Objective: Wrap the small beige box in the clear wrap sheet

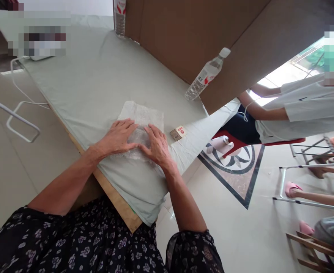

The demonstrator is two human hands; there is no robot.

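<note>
A whitish, translucent sheet that looks like bubble wrap (140, 113) lies flat on the cloth-covered table near its front corner. My left hand (118, 136) rests flat on the sheet's left side, fingers spread. On the right side of the sheet lies my right hand (156, 146), also with fingers apart. The thumbs nearly meet at the middle. Just right of my right hand sits a small box (177, 133) with red and brown print.
Large cardboard (167, 41) stands along the table's far right side, with a water bottle (205, 77) against it and another bottle (120, 19) farther back. A seated person in a white shirt (300, 110) is at the right. White cable hangs at the left.
</note>
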